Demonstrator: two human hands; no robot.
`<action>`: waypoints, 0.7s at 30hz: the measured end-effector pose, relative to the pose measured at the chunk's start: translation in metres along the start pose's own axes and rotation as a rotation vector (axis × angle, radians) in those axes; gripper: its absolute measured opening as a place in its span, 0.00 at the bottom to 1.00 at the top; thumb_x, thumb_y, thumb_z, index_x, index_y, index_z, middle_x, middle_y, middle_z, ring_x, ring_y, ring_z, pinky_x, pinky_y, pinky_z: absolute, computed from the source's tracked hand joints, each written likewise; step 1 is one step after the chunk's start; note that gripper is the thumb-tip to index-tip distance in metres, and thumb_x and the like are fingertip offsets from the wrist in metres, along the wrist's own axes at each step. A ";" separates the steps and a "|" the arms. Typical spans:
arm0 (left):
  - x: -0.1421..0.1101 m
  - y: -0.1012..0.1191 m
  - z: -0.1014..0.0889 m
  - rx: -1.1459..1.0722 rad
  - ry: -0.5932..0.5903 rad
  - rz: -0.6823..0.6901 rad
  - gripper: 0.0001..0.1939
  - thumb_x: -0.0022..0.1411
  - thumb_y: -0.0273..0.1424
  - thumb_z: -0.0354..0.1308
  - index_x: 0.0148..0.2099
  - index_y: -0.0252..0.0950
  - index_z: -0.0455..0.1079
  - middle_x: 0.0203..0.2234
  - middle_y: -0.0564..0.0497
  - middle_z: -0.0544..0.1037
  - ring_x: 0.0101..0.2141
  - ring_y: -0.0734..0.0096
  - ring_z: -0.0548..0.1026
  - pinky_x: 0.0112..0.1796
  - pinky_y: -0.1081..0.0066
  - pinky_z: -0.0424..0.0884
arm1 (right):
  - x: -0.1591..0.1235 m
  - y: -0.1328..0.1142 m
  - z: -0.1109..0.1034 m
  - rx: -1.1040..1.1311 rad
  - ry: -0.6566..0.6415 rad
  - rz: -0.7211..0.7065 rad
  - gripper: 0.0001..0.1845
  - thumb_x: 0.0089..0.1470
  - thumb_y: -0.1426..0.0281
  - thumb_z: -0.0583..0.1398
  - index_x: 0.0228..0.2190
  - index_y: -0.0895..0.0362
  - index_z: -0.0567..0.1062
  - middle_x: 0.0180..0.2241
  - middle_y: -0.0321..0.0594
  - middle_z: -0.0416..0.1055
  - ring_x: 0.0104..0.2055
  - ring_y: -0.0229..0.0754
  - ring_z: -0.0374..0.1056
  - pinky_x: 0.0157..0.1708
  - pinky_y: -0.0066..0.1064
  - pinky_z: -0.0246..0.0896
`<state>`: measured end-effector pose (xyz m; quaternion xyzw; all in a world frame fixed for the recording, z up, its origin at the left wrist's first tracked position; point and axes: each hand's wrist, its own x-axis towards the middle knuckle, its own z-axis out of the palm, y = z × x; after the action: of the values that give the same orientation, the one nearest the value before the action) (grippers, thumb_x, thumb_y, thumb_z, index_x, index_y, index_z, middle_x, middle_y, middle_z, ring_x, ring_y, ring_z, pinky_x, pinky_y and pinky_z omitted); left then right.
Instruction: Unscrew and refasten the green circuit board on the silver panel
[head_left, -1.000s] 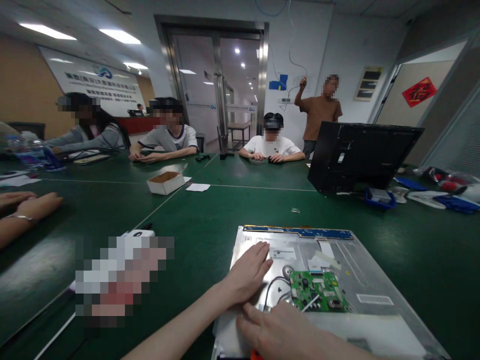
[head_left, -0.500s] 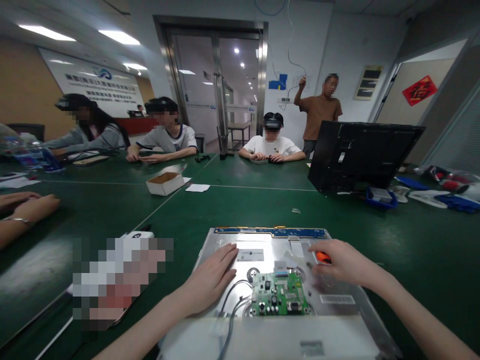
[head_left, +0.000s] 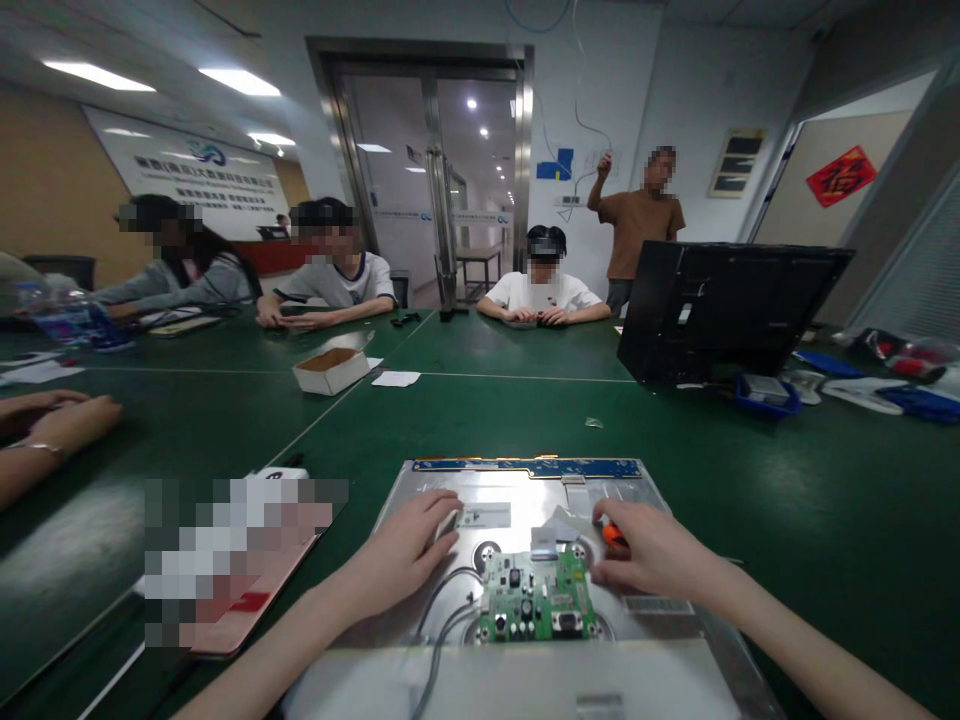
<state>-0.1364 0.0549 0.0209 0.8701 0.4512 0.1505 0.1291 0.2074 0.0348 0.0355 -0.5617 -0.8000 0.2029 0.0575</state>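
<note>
A silvery display panel [head_left: 405, 505] lies back side up in front of me, with a green circuit board [head_left: 536, 600] on its middle. Across its far edge runs a blue circuit strip [head_left: 525, 468]. My left hand [head_left: 411, 545] rests flat on the panel's left side, fingers stretched out and holding nothing. Over the right part, beside the board's upper right corner, my right hand [head_left: 649, 550] is closed around an orange-handled tool [head_left: 615, 537]; its tip is hidden. Grey cables [head_left: 442, 625] run from the board's left side toward me.
A phone [head_left: 255, 600], partly blurred out, lies left of the panel. Farther off are an open white box [head_left: 332, 368], a paper slip [head_left: 396, 379], a black monitor [head_left: 735, 310] and a blue tray [head_left: 766, 395]. Another person's hands [head_left: 71, 420] rest at the left.
The panel has shifted slightly left and turned a little. Both my hands have moved left with it, the right one still holding the orange-handled tool.
</note>
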 end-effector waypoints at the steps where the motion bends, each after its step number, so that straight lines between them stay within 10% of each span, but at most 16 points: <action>1: 0.005 0.004 -0.002 -0.008 0.012 0.012 0.15 0.67 0.32 0.48 0.53 0.35 0.68 0.51 0.42 0.72 0.51 0.56 0.71 0.52 0.57 0.66 | 0.001 0.000 0.000 0.004 0.004 -0.008 0.24 0.48 0.58 0.64 0.44 0.57 0.71 0.39 0.47 0.74 0.39 0.50 0.69 0.36 0.37 0.60; 11: 0.055 0.006 -0.008 -0.079 -0.003 0.016 0.12 0.66 0.31 0.47 0.41 0.35 0.71 0.38 0.46 0.76 0.40 0.61 0.74 0.43 0.64 0.67 | 0.012 -0.001 0.013 -0.047 0.087 -0.028 0.05 0.55 0.72 0.53 0.32 0.57 0.70 0.33 0.45 0.73 0.34 0.45 0.67 0.33 0.33 0.56; 21: 0.040 0.009 -0.001 -0.125 -0.107 0.081 0.08 0.60 0.32 0.57 0.42 0.37 0.73 0.36 0.49 0.76 0.36 0.64 0.73 0.38 0.69 0.67 | 0.010 0.007 0.020 -0.031 0.116 -0.023 0.04 0.52 0.74 0.54 0.31 0.57 0.69 0.32 0.44 0.72 0.35 0.45 0.67 0.35 0.33 0.57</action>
<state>-0.1083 0.0827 0.0312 0.8847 0.3979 0.1368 0.2008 0.2034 0.0405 0.0129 -0.5640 -0.8049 0.1568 0.0976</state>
